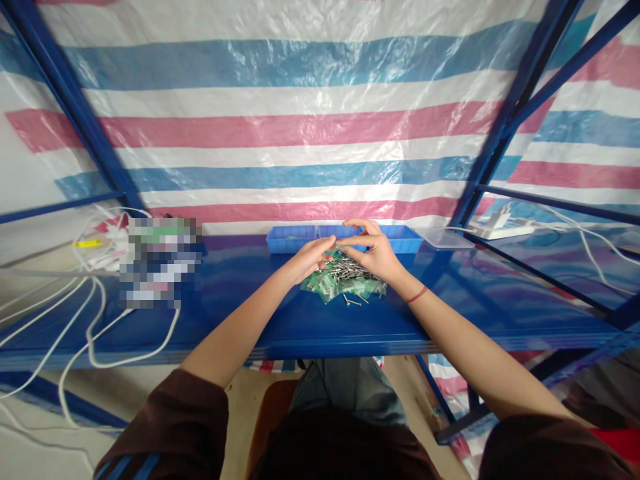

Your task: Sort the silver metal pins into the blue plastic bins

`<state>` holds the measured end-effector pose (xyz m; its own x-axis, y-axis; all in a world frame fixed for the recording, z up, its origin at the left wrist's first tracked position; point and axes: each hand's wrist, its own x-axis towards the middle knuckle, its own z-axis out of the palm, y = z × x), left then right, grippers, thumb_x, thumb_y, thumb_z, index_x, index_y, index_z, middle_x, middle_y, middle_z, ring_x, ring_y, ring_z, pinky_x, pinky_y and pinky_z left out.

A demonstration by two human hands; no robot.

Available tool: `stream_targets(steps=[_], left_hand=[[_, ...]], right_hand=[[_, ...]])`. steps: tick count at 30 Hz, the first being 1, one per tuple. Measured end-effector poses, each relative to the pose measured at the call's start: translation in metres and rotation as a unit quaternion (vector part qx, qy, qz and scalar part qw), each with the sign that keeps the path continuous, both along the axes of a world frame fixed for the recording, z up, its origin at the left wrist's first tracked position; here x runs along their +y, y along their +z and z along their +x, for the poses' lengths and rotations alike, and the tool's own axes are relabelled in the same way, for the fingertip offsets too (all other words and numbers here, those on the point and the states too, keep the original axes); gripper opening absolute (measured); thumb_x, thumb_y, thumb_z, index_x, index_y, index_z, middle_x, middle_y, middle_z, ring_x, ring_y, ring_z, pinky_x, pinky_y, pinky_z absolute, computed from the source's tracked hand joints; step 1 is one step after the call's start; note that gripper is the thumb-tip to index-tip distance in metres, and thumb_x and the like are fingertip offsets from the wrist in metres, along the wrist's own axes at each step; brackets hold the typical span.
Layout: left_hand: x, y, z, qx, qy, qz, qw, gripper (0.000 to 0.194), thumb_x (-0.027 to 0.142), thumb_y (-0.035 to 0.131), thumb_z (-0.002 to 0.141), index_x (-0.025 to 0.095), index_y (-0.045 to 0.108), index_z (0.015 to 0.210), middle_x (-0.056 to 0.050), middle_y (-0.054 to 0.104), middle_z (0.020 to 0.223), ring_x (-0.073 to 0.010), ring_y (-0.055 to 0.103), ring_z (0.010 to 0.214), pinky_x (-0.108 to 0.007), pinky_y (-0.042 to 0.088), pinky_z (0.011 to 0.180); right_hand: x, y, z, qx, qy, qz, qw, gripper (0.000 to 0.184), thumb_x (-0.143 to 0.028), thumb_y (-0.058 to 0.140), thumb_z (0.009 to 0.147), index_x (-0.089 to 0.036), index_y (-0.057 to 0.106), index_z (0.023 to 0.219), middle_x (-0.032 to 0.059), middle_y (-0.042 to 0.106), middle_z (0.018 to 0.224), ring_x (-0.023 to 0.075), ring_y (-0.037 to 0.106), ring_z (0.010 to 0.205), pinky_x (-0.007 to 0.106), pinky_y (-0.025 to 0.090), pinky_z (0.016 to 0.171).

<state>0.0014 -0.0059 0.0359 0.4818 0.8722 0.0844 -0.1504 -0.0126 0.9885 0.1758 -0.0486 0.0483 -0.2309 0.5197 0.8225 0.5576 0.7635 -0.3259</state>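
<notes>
On the blue table lies a heap of metal screws (350, 268) mixed with small clear-green plastic bags (327, 285). My left hand (313, 259) is over the heap's left side, its fingers curled and its thumb pointing up and right. From the right, my right hand (374, 252) meets it, thumb and index finger drawn close together by the left thumb, the other fingers raised. Whatever sits between the fingertips is too small to make out. A few loose screws (353, 302) lie in front of the heap. Behind both hands stands a blue divided tray (407, 240), partly hidden by them.
A clear plastic lid (447, 238) lies right of the tray. A white power strip (505, 227) with cables is at the far right. White cables (103, 313) and a blurred-out patch (160, 263) are at left. Blue metal posts (493, 147) frame the striped sheet behind.
</notes>
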Motion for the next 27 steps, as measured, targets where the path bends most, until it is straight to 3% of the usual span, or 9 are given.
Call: stream_targets(steps=[4,8,10,14,16,18,20,23,27], left_hand=[[-0.002,0.001,-0.001,-0.006,-0.019,0.004,1.0,0.038,0.05,0.072,0.072,0.014,0.064,0.082,-0.001,0.055,0.069,-0.0065,0.048,0.056,-0.02,0.034,0.049],[0.0,-0.002,-0.002,0.009,-0.028,0.082,0.996,0.034,0.045,0.074,0.07,0.014,0.061,0.078,0.001,0.052,0.068,-0.0069,0.047,0.058,-0.02,0.036,0.051],[0.002,-0.004,-0.002,0.007,0.022,0.139,0.99,0.031,0.045,0.069,0.075,0.015,0.059,0.08,0.002,0.051,0.068,-0.0069,0.046,0.058,-0.019,0.036,0.053],[0.005,-0.006,-0.001,0.018,0.138,0.255,0.957,0.019,0.036,0.06,0.083,0.016,0.058,0.084,0.0,0.057,0.078,-0.0098,0.052,0.067,-0.022,0.044,0.064],[0.006,-0.006,-0.001,0.034,0.156,0.319,0.934,0.013,0.029,0.059,0.083,0.017,0.06,0.087,-0.003,0.061,0.087,-0.0134,0.057,0.081,-0.026,0.047,0.075],[0.005,-0.006,-0.001,0.067,0.153,0.384,0.908,0.008,0.023,0.059,0.083,0.018,0.064,0.087,-0.005,0.062,0.097,-0.0169,0.058,0.096,-0.031,0.048,0.087],[0.002,-0.006,-0.001,0.109,0.144,0.422,0.888,0.013,0.014,0.058,0.08,0.02,0.067,0.087,-0.007,0.06,0.107,-0.0194,0.055,0.109,-0.036,0.045,0.096],[-0.002,-0.006,-0.001,0.14,0.135,0.407,0.892,0.026,0.006,0.055,0.075,0.021,0.069,0.092,-0.008,0.053,0.124,-0.021,0.05,0.121,-0.037,0.045,0.099],[-0.003,-0.006,0.001,0.109,0.142,0.35,0.919,0.022,0.018,0.057,0.08,0.02,0.067,0.1,-0.008,0.057,0.122,-0.0194,0.059,0.106,-0.034,0.049,0.09]], right_hand=[[0.001,-0.003,0.001,-0.002,0.033,-0.014,0.999,0.015,-0.021,0.065,0.078,-0.031,0.076,0.081,0.0023,0.054,0.128,0.0231,0.049,0.114,0.044,0.043,0.092],[0.006,-0.006,0.002,0.02,0.055,-0.037,0.998,0.021,-0.019,0.056,0.081,-0.028,0.075,0.078,0.0037,0.053,0.127,0.021,0.053,0.107,0.043,0.044,0.092],[0.009,-0.008,0.002,0.08,0.036,-0.077,0.993,0.022,-0.026,0.052,0.084,-0.025,0.073,0.091,0.0071,0.058,0.117,0.0185,0.058,0.091,0.04,0.049,0.082],[0.011,-0.008,0.0,0.166,-0.004,-0.214,0.963,0.043,-0.049,0.044,0.09,-0.015,0.065,0.104,0.0037,0.061,0.065,0.0153,0.055,0.058,0.033,0.048,0.062],[0.01,-0.007,-0.002,0.173,0.019,-0.295,0.94,0.053,-0.06,0.041,0.088,-0.014,0.063,0.099,0.0035,0.059,0.059,0.0152,0.054,0.054,0.03,0.045,0.054],[0.01,-0.007,-0.004,0.19,0.054,-0.34,0.919,0.051,-0.063,0.048,0.082,-0.016,0.061,0.096,0.0051,0.063,0.066,0.0154,0.057,0.056,0.028,0.042,0.049],[0.011,-0.008,-0.005,0.211,0.067,-0.331,0.917,0.045,-0.058,0.061,0.074,-0.018,0.057,0.095,0.0039,0.064,0.072,0.0156,0.059,0.061,0.026,0.041,0.049],[0.016,-0.011,-0.003,0.214,0.055,-0.276,0.935,0.041,-0.049,0.067,0.069,-0.019,0.055,0.094,-0.0006,0.059,0.067,0.0143,0.056,0.061,0.026,0.041,0.053],[0.019,-0.014,0.0,0.187,0.065,-0.222,0.955,0.036,-0.046,0.064,0.074,-0.018,0.055,0.094,-0.0021,0.056,0.065,0.0126,0.053,0.061,0.028,0.043,0.06]])
